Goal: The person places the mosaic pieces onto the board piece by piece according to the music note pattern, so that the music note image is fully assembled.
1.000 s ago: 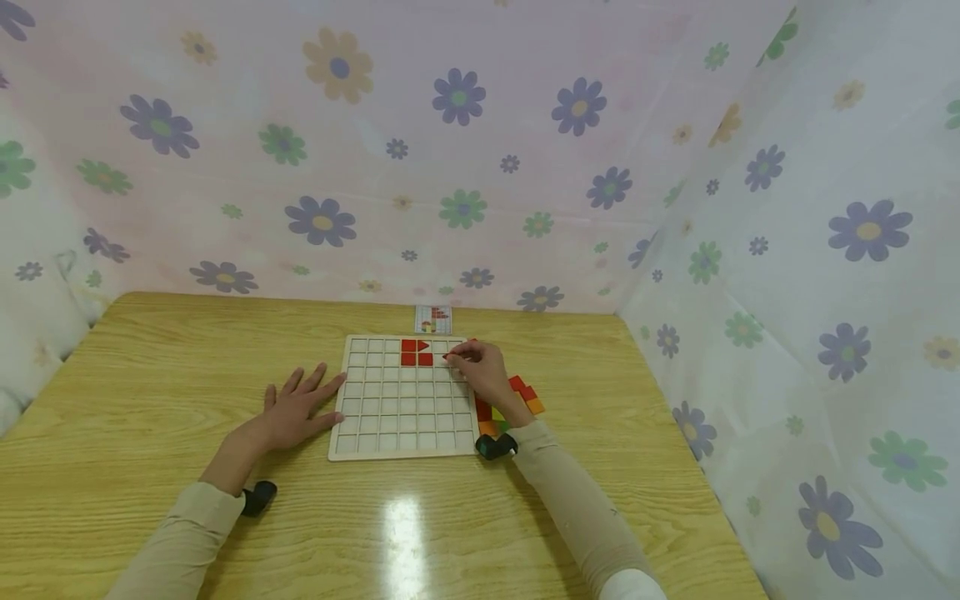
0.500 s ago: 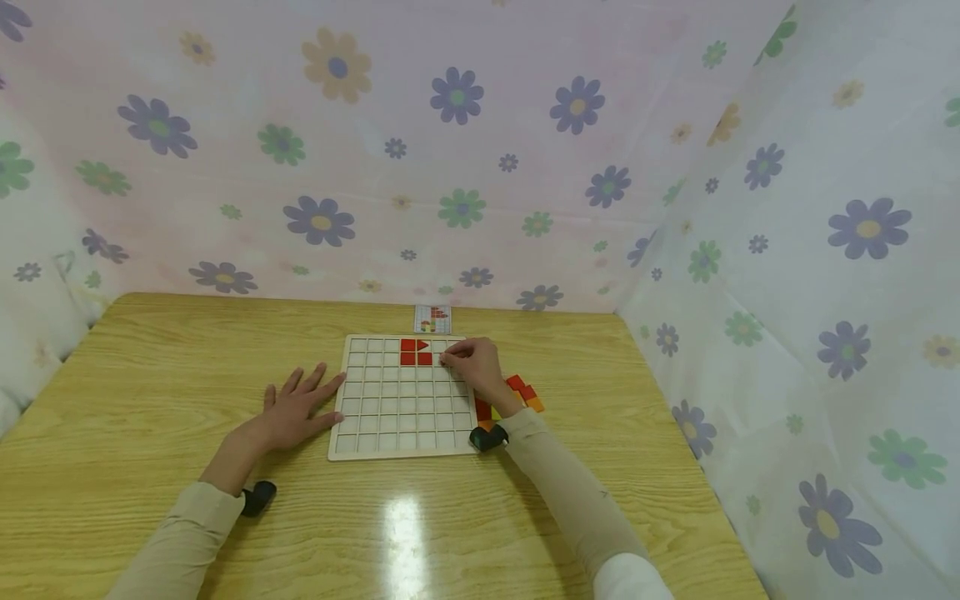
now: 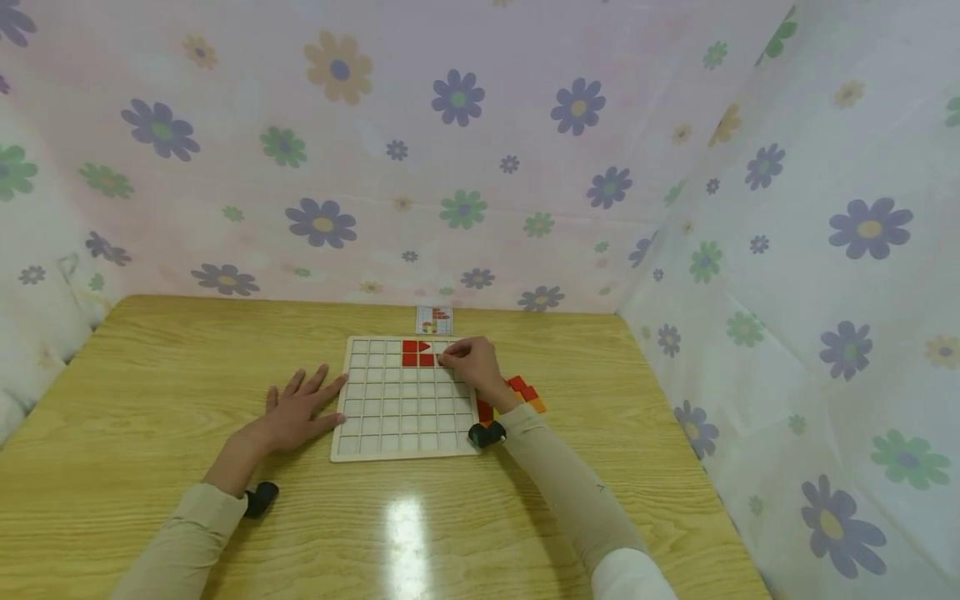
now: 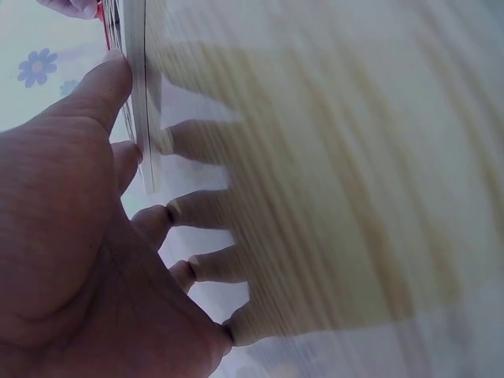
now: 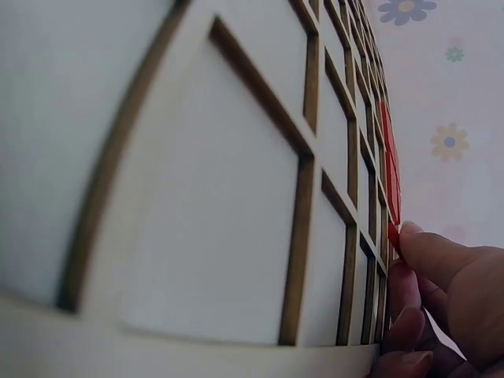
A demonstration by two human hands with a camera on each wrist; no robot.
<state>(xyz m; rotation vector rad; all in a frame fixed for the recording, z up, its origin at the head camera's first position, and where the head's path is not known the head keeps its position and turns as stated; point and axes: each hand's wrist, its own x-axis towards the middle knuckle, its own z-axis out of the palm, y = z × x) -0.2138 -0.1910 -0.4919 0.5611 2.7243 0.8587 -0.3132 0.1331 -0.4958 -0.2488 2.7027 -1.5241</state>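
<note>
Between right-hand fingers [image 5: 405,287], red piece [image 5: 394,238]

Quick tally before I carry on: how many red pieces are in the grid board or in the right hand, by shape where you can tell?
Red squares in the board: 3
Red triangle in the board: 1
Red piece pinched by the right hand, shape mostly covered: 1
Total: 5

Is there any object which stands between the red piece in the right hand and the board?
Nothing visible does. The right hand pinches the red piece at the board, beside a red square; the left hand is at the board's left edge, away from it. The fingers partly hide the piece.
</note>
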